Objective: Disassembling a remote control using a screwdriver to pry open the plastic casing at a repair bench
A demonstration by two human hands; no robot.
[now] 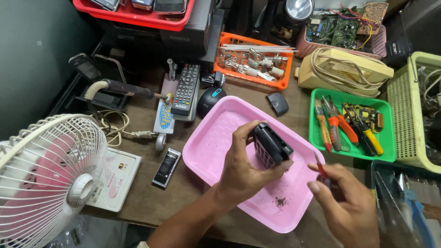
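Left hand (243, 170) grasps a small black device (272, 145) over the pink tray (216, 133); right hand (349, 206), fingers curled, pinches a red-handled tool (320, 167).

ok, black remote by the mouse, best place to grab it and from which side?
Take the black remote across its long edges near the middle, coming from above. It lies flat and narrow; the dark mouse crowds its right side and the bench's clutter the left, so only the top is free.

An electronics repair workshop: circuit boards (337, 28), a soldering iron (124, 88), pliers and screwdrivers in a green tray (387, 156).
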